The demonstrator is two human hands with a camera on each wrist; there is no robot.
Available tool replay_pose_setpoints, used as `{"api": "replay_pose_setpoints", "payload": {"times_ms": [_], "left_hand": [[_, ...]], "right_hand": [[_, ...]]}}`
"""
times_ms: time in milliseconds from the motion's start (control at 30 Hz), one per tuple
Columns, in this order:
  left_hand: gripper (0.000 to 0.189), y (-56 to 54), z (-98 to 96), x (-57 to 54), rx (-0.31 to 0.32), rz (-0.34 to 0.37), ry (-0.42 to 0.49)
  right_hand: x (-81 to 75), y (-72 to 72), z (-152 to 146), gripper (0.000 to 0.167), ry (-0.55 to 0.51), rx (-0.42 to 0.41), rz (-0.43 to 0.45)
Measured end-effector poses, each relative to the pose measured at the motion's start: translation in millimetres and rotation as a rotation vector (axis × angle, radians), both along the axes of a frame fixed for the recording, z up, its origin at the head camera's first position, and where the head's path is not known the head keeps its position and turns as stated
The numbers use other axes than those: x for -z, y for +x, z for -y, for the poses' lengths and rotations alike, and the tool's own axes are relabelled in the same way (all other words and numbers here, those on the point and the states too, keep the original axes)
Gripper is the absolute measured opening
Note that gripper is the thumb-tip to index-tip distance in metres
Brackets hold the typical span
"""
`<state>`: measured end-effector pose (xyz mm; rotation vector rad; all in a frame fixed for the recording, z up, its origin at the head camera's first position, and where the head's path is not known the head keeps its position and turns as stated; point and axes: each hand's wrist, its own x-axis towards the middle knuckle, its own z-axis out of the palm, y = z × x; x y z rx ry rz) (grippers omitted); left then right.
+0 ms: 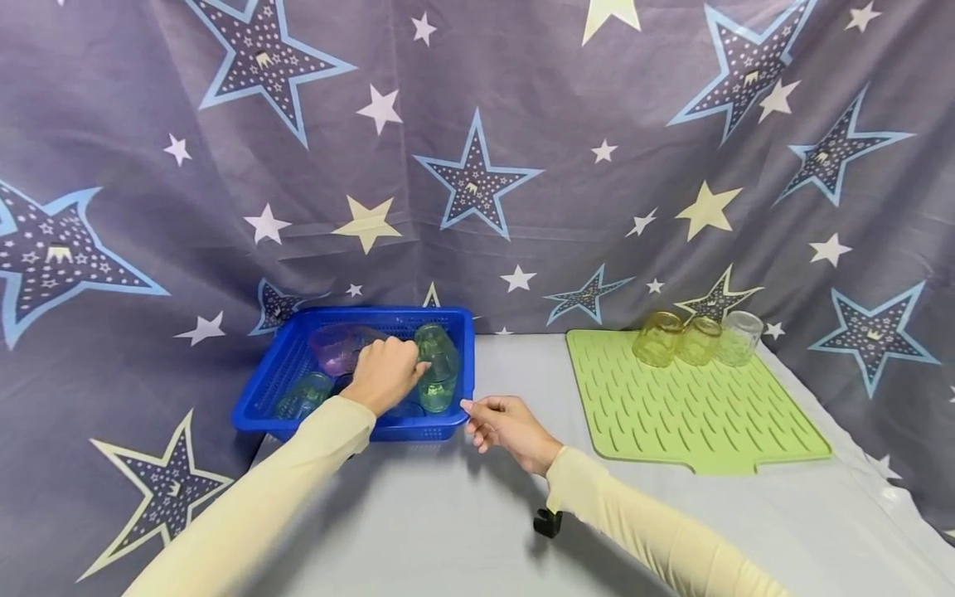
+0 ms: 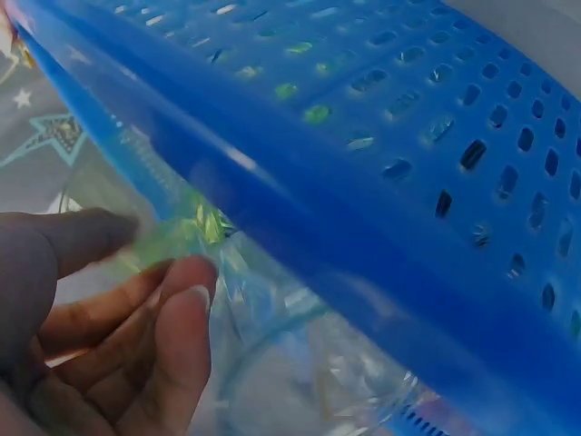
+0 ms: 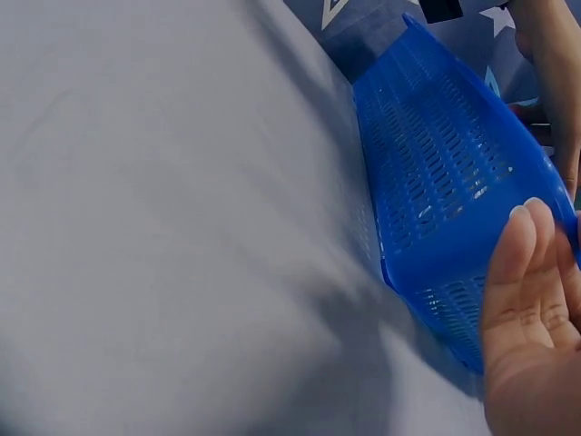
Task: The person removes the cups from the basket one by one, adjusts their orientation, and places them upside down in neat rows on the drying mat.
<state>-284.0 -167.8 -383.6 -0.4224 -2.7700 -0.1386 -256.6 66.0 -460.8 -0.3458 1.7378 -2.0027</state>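
My left hand (image 1: 386, 371) reaches down into a blue perforated basket (image 1: 470, 348), fingers bent downward and thumb out toward green glasses (image 1: 436, 390) on the right side. In the left wrist view, the thumb and fingers (image 2: 186, 331) stand apart beside a blurred greenish glass (image 2: 211, 222); no firm hold shows. A pink glass (image 1: 336, 352) lies behind this hand, and another greenish glass (image 1: 302, 398) sits at the basket's front left. My right hand (image 1: 511, 429) is at the basket's front right corner, its fingers (image 3: 517, 254) fairly straight by the rim.
To the right lies a green drying mat (image 1: 701, 423). Two yellow glasses (image 1: 658, 340) and a clear glass (image 1: 739, 340) stand along its back edge. A small black object (image 1: 547, 522) shows below the right sleeve. A starry curtain (image 1: 477, 274) hangs behind the table.
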Motion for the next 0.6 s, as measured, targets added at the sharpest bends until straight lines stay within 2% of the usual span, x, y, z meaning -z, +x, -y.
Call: {"api": "replay_pose_setpoints", "payload": {"times_ms": [167,300,467,600], "left_hand": [[0.034,-4.9,9.1,6.4,-0.008,-0.005,0.013],[0.035,-5.7,13.4,10.3,-0.02,0.008,0.049],[0.04,-5.9,16.6,11.4,-0.02,0.013,0.166],[0.044,-5.0,19.5,11.6,-0.005,0.044,0.263]], "right_hand": [[-0.8,0.3,1.0,0.037,-0.001,-0.012,-0.009],[0.0,0.4,0.2,0.037,-0.003,-0.016,-0.008],[1.3,-0.6,-0.6,0.04,-0.015,-0.026,-0.01],[2.8,-1.1,-1.5,0.037,-0.014,-0.017,-0.006]]}}
